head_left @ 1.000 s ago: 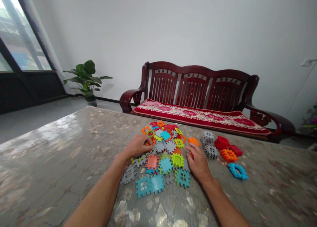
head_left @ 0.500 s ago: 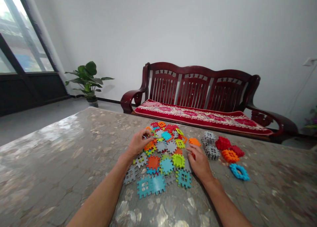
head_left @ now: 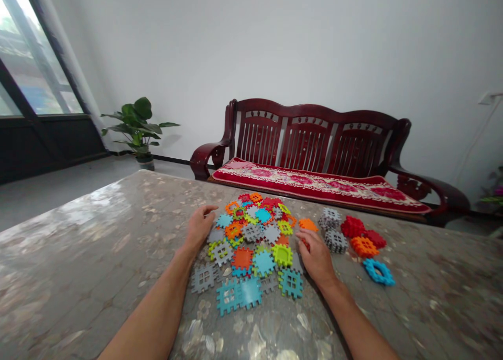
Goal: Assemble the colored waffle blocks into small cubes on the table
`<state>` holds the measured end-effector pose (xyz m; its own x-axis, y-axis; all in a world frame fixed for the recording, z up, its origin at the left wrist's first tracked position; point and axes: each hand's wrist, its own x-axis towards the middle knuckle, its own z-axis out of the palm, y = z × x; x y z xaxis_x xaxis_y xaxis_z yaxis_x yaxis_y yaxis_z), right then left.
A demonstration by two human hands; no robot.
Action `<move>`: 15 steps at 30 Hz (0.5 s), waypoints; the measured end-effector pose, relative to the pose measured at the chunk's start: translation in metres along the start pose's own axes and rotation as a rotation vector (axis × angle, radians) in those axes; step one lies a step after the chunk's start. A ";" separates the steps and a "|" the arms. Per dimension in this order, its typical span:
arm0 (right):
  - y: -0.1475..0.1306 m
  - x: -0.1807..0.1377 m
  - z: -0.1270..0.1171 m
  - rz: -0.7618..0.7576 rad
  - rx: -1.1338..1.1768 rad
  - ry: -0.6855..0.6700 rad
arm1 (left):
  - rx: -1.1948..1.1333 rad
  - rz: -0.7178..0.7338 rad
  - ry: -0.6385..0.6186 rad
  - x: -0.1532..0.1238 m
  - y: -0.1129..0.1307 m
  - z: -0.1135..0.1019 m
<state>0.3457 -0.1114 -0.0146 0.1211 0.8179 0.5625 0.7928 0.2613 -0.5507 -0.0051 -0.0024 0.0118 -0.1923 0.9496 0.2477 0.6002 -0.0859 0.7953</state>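
1 camera, worn on the person's head, looks forward and down over the tabletop (head_left: 118,255) from above its near side. It is near the hands (head_left: 316,259), which sit just below mid-view, and faces the wooden sofa (head_left: 306,143) and the wall (head_left: 298,45) well beyond.

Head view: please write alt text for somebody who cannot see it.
A person's left hand and right hand flank a spread of colourful interlocking tiles on a patterned table, with tile stacks farther right. Behind stands a slatted wooden bench with a red floral seat cover.
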 end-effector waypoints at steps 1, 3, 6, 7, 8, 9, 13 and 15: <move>-0.001 0.001 0.000 -0.004 -0.001 -0.003 | 0.058 -0.004 0.029 0.000 -0.004 0.000; -0.005 0.005 0.000 -0.012 0.000 -0.017 | 0.169 -0.011 0.043 -0.001 -0.008 0.002; -0.013 0.010 0.003 -0.023 0.000 -0.053 | 0.306 0.017 -0.025 -0.003 -0.009 0.007; -0.016 0.011 0.003 -0.030 0.000 -0.068 | 0.336 0.046 -0.057 -0.004 -0.008 0.009; -0.018 0.012 0.004 -0.042 0.002 -0.087 | 0.353 0.082 -0.088 -0.004 -0.006 0.010; -0.020 0.012 0.005 -0.058 0.006 -0.110 | 0.359 0.116 -0.114 -0.004 -0.005 0.011; -0.022 0.010 0.006 -0.091 0.018 -0.159 | 0.314 0.165 -0.203 -0.003 -0.004 0.013; -0.020 0.009 0.006 -0.079 0.018 -0.147 | 0.288 0.182 -0.240 -0.001 -0.005 0.014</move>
<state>0.3272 -0.1065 -0.0025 -0.0308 0.8601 0.5092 0.7852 0.3361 -0.5202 0.0025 0.0012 -0.0004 0.1026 0.9729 0.2070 0.8071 -0.2031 0.5545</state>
